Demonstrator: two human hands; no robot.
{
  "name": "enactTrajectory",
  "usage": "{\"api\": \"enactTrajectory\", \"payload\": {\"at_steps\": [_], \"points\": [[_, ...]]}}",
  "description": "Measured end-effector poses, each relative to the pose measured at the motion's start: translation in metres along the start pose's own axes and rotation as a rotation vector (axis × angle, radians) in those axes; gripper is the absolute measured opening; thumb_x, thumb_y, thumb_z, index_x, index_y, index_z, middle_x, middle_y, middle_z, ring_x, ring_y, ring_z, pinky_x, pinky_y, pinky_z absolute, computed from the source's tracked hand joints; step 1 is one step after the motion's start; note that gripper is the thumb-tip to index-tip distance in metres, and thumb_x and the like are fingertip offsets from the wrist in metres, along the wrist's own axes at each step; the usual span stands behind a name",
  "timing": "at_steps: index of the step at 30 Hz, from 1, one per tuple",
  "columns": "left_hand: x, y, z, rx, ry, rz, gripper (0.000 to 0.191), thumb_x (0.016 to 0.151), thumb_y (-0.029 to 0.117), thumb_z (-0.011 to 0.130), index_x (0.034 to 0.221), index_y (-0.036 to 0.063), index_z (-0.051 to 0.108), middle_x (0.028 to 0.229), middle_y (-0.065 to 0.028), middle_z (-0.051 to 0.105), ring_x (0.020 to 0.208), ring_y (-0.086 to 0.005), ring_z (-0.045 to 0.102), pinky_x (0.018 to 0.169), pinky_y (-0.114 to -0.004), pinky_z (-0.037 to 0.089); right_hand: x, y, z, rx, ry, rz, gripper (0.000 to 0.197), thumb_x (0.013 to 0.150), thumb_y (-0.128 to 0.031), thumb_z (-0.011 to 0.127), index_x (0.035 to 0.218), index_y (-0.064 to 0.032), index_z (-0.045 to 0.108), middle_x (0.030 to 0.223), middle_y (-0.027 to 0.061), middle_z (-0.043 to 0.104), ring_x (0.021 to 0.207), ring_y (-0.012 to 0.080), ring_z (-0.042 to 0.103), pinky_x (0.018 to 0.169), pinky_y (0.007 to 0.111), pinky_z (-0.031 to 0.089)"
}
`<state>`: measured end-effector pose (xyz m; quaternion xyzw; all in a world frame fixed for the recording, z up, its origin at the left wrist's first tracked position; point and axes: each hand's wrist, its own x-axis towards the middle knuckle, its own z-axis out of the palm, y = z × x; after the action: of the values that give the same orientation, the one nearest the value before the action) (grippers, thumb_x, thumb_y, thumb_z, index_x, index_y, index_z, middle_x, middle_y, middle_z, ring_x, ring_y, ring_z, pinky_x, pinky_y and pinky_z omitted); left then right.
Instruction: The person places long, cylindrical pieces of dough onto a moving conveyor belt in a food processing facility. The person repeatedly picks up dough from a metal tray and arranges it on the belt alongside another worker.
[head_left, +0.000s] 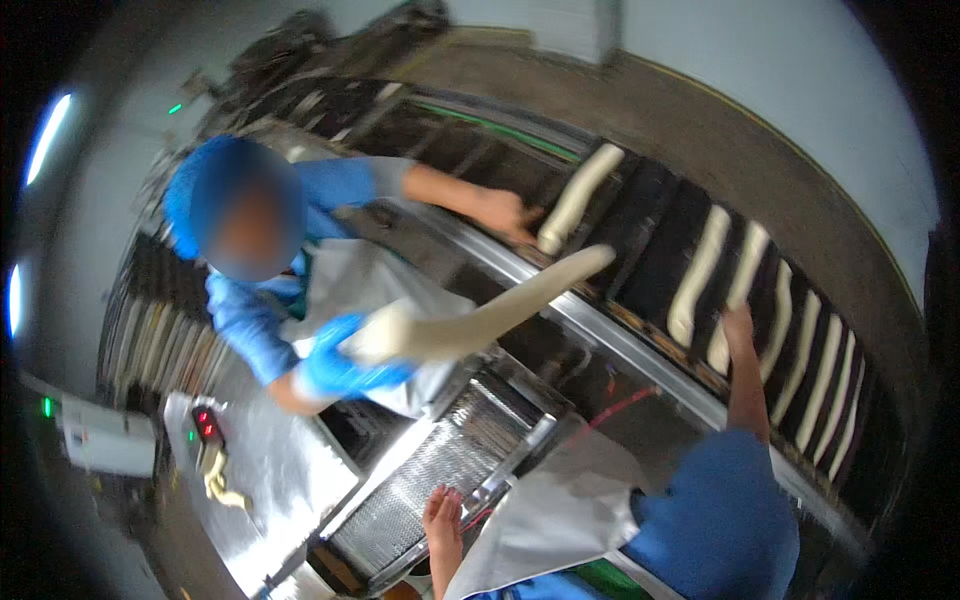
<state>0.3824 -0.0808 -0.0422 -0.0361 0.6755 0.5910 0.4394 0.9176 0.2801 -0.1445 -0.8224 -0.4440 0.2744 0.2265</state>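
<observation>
My right hand (739, 330) touches a long pale dough strip (746, 266) lying in a dark trough of the tray line (645, 232). Its fingers are blurred, so whether they grip the dough cannot be told. Lower down, my left hand (442, 514) is empty, its fingers loosely curled and slightly apart, close to the edge of a metal mesh conveyor (442, 465). Across from me a co-worker's blue-gloved hand (349, 360) holds up a thick dough strip (480, 319), whose far end reaches over the steel rail (577, 307).
The co-worker's bare hand (499, 214) is at the trays beside another dough strip (581, 199). Several more strips (817, 382) lie in parallel troughs to the right. On a steel table (277, 465) are dough scraps (217, 480) and a red-lit display (206, 424).
</observation>
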Motion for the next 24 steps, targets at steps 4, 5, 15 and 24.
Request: {"api": "enactTrajectory", "payload": {"at_steps": [4,5,15,24], "points": [[0.016,0.001,-0.012,-0.001,-0.04,0.014,0.032,0.087,0.005,0.062,0.118,0.0023,0.054,0.104,-0.0074,0.063,0.095,-0.0179,0.062,0.08,-0.029,0.05,-0.013,0.035,0.003,0.289,-0.202,0.416,0.064,0.094,-0.045,0.044,0.136,0.0026,0.037,0.071,0.0118,0.057,0.048,0.0226,0.051,0.048,0.041,0.043],[0.015,0.004,-0.005,0.082,-0.015,0.02,0.031,0.087,0.007,0.061,0.118,0.0029,0.054,0.106,-0.0061,0.063,0.095,-0.0165,0.062,0.079,-0.028,0.048,-0.014,0.063,0.024,0.472,0.062,0.362,0.07,0.089,-0.051,0.048,0.136,0.0,0.037,0.103,0.0156,0.059,0.085,0.0253,0.06,0.073,0.044,0.048],[0.006,-0.002,-0.015,0.01,0.034,-0.026,0.033,0.087,0.005,0.062,0.119,0.0032,0.055,0.11,-0.0064,0.062,0.098,-0.0164,0.061,0.082,-0.027,0.049,-0.032,0.043,0.019,0.839,0.063,0.389,0.034,0.069,-0.013,0.057,0.073,-0.017,0.024,0.073,-0.0007,0.023,0.065,0.0182,0.023,0.081,0.033,0.017],[0.018,-0.007,-0.034,0.061,0.037,0.031,0.027,0.088,0.007,0.062,0.114,0.0052,0.059,0.101,-0.0032,0.064,0.09,-0.0122,0.06,0.076,-0.026,0.047,-0.025,0.002,0.027,0.495,0.234,0.564,0.027,0.097,-0.023,0.043,0.096,-0.0018,0.06,0.085,0.014,0.062,0.077,0.0281,0.063,0.067,0.042,0.052]]}}
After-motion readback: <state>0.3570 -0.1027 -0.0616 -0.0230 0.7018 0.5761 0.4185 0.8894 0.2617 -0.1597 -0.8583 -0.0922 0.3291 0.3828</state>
